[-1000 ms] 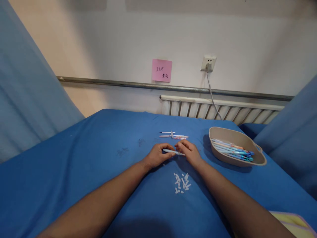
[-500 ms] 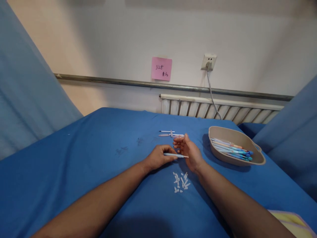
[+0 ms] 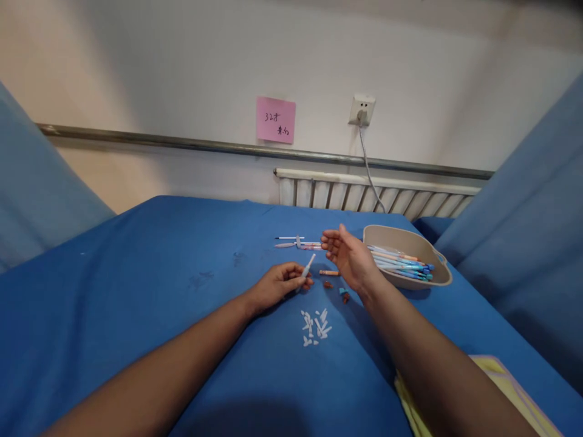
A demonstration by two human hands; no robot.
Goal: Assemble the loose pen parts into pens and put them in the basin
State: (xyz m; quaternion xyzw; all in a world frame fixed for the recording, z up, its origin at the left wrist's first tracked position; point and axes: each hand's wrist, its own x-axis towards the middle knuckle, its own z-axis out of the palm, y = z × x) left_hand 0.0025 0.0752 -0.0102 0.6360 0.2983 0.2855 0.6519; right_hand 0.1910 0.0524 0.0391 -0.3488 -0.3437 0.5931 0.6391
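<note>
My left hand [image 3: 279, 283] rests on the blue cloth and pinches a pale pen barrel [image 3: 308, 265] that tilts up to the right. My right hand [image 3: 348, 257] hovers just right of it, fingers apart, palm turned left, holding nothing. Between and below the hands lie an orange pen part [image 3: 328, 272] and small dark red and teal bits [image 3: 344, 294]. A heap of several small white caps [image 3: 315, 326] lies nearer me. Behind the hands lie a thin refill and pen pieces [image 3: 298, 242].
A beige tray [image 3: 407, 240] holding several blue and orange pens stands to the right of my right hand. The blue-covered table [image 3: 136, 279] ends near a radiator [image 3: 364, 197]. A pink note [image 3: 275, 119] and a wall socket [image 3: 361, 110] are on the wall. Yellow cloth [image 3: 505, 388] lies bottom right.
My right hand let go of the pen and lifted away, open. The left hand keeps the barrel, now tilted up. Small coloured parts now lie on the cloth. The view shifted right.
</note>
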